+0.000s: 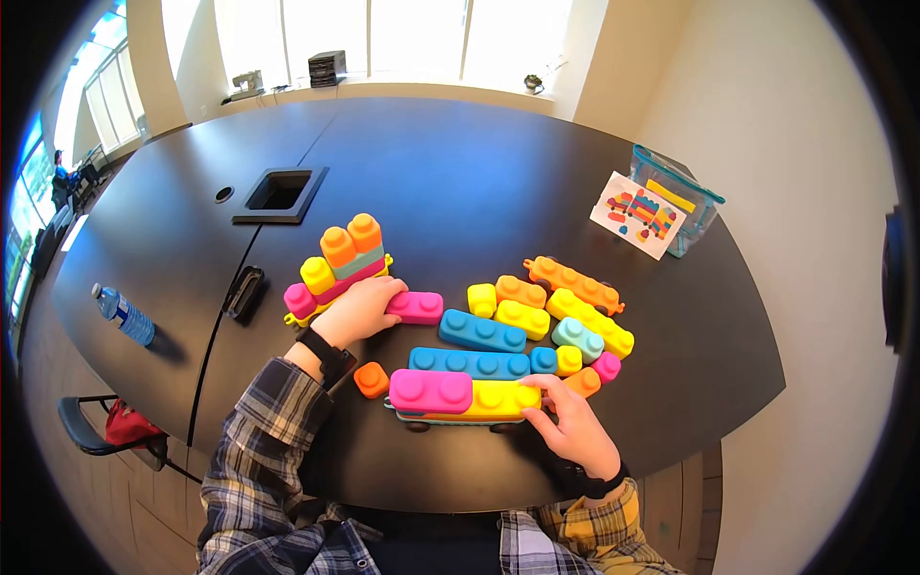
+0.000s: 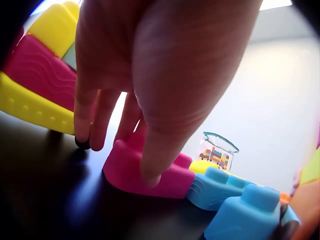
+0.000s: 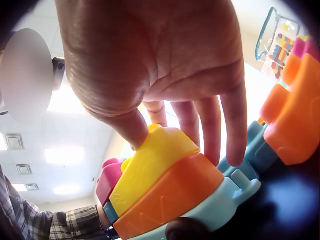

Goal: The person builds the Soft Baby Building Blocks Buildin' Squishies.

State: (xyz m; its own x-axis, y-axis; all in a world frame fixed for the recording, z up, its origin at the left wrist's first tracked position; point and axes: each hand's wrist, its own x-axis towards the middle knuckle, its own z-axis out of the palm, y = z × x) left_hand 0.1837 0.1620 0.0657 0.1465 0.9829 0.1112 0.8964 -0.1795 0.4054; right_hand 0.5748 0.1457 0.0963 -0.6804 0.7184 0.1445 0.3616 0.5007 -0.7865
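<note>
Pinches pink block (image 1: 417, 309) with left hand (image 1: 356, 305) at eight o'clock, yellow block (image 1: 500, 396) atop light-blue-based car (image 3: 212, 210) with right hand (image 1: 580, 431) at six. Looks partway: shows yellow-based car (image 1: 355, 266) stacked at nine, leaves orange chassis (image 1: 573, 284) bare at three, loose blocks (image 1: 482, 331) unplaced.

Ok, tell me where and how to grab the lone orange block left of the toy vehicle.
Pinch the orange block by its near and far sides, probably from above: it is short and boxy, with bare table before and behind, whereas the toy vehicle crowds its right side.
</note>
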